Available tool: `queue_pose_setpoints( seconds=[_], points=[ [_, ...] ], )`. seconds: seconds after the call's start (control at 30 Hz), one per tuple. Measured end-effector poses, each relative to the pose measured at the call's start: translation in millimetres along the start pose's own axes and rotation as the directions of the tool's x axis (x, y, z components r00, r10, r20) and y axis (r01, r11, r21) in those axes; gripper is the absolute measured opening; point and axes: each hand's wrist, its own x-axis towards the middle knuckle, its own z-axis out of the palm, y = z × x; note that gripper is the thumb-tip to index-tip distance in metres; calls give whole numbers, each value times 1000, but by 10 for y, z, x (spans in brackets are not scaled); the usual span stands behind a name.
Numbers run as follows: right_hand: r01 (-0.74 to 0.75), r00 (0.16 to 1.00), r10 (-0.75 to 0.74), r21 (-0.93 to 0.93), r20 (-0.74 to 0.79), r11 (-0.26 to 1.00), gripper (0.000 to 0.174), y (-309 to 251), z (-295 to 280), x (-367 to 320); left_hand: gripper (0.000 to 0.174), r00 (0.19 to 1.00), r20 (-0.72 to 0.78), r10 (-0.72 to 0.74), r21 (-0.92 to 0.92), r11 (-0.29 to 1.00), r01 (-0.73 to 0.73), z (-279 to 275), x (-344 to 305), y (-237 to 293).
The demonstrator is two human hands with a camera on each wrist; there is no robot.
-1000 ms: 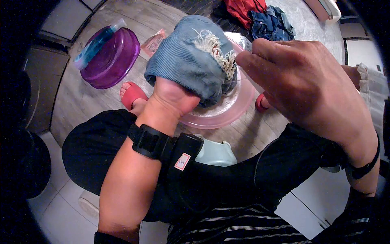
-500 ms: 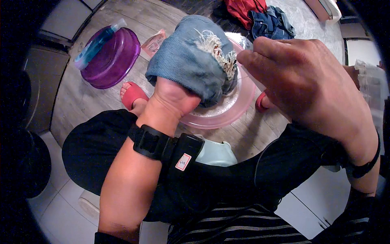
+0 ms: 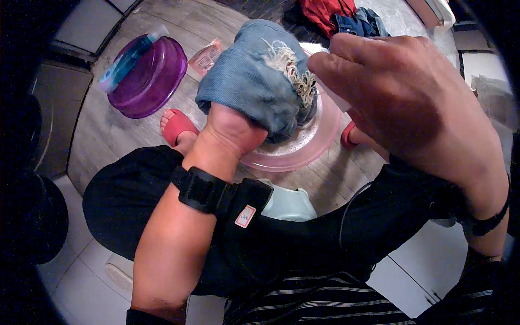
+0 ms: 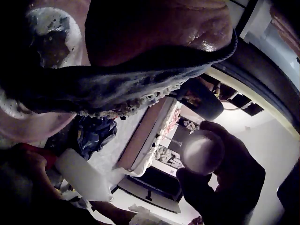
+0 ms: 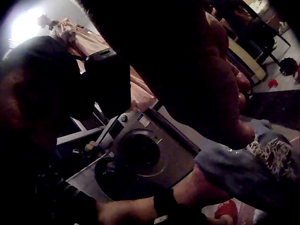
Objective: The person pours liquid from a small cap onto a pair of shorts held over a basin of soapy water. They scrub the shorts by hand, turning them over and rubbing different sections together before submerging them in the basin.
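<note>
A pair of faded blue jeans [image 3: 246, 70] with a frayed white tear hangs bunched over my left hand [image 3: 236, 127]. The wrist goes in under the hem, and the denim hides the fingers. A pink basin [image 3: 295, 162] with a white, foamy inside stands beneath it. To the right of the tear, my right hand [image 3: 395, 95] is raised, back of the hand to the head camera. In the left wrist view, the fingers and thumb of that hand pinch a small pale round cup-like piece [image 4: 203, 152].
A purple basin [image 3: 154, 86] with a blue-and-clear packet [image 3: 127, 62] in it lies on the floor at left. A pink packet [image 3: 206, 56] is beside the jeans. Red and dark blue clothes [image 3: 325, 13] lie at the back. A pale stool [image 3: 287, 203] shows between the legs.
My right hand has risen a little, toward the back of the head view, still close beside the frayed tear. The left hand and the jeans have hardly moved.
</note>
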Motion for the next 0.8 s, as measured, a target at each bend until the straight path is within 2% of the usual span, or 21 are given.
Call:
queue_pose_setpoints(
  seconds=[0.17,0.27,0.67,0.7,0.8],
  points=[
    [15,997,-21,-74,-70,997,44,24,18,42,40,999,-37,-24,-3,1000,24,135,-65,41],
    [30,996,-36,-62,-86,998,43,41,39,43,40,999,36,-30,-60,998,32,113,-76,63],
    [22,999,-24,-47,-47,999,40,18,26,19,43,998,58,-32,-37,999,34,111,-143,66],
    [15,999,-16,-44,-35,999,40,14,31,15,43,999,-11,-44,0,999,44,176,-183,74],
    [-22,1000,22,-30,6,999,39,-25,41,-2,42,997,-73,13,46,999,-9,235,-199,40]
  ],
)
